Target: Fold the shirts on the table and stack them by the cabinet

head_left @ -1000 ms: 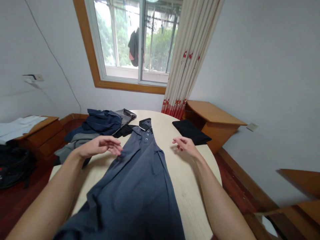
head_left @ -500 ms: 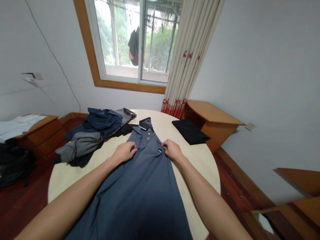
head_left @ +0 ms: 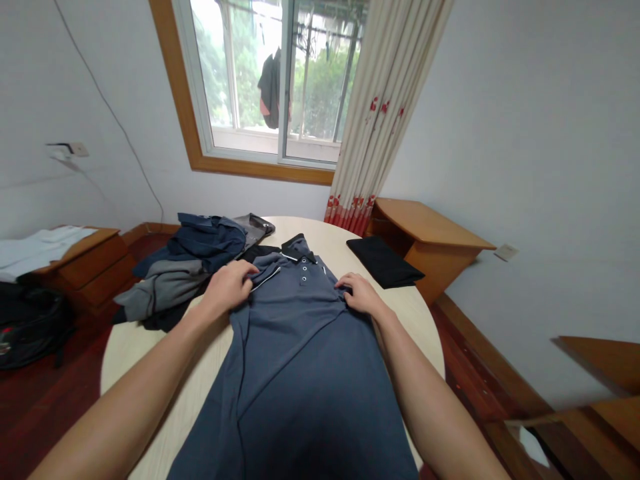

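Note:
A grey-blue polo shirt [head_left: 310, 360] lies front up on the round table, its dark collar [head_left: 299, 248] pointing toward the window and its hem toward me. Three pale buttons run down below the collar. My left hand [head_left: 231, 285] is closed on the shirt's left edge, near a sleeve with a white trim line. At the opposite edge, below the other shoulder, the curled fingers of my right hand [head_left: 361, 293] grip the fabric. Creases run across the chest between my hands and down the shirt's left side.
Left on the pale round table [head_left: 125, 357] is a heap of dark and grey clothes [head_left: 200, 250]. A folded black cloth [head_left: 384, 261] lies at the right. Beyond stand a wooden desk [head_left: 430, 223] and a curtain [head_left: 385, 113]; a black bag [head_left: 30, 327] sits far left.
My hands have moved apart, the left one farther outward. The shirt's upper part is spread wider, and the white-trimmed sleeve now shows beside my left hand.

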`<state>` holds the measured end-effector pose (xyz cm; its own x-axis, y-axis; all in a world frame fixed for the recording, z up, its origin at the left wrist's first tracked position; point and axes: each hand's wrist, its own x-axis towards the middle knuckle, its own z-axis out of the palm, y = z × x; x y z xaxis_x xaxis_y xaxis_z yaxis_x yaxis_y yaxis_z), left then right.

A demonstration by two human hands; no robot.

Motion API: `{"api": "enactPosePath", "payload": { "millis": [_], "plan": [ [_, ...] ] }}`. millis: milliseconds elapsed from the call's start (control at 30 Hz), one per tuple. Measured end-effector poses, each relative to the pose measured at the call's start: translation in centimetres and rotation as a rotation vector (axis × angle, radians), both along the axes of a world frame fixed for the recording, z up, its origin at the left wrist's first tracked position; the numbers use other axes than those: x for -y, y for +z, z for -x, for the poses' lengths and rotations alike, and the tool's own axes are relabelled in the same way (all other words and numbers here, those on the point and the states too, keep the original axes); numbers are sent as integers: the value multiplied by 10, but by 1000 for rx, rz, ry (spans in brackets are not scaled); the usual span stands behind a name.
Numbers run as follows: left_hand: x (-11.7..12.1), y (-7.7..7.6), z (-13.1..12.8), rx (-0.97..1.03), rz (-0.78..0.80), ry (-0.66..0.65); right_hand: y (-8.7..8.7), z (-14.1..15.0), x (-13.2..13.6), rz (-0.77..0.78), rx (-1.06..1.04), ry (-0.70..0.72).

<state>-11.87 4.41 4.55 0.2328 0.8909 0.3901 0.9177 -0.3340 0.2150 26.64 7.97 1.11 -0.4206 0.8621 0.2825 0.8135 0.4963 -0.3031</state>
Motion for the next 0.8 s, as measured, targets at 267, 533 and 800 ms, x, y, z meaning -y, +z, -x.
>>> {"api": "enactPosePath", "payload": {
  "millis": [267, 533, 800],
  "plan": [
    [-18, -29, -19, -145, 194, 137, -4, -4, -8, 99, -21, -10],
    [-45, -38, 2, 374, 307, 126, 3, -37, -11, 33, -323, -833],
    [-47, -46, 18, 657, 90, 217, -1, -17, -8, -55, 25, -445]
  ]
}}
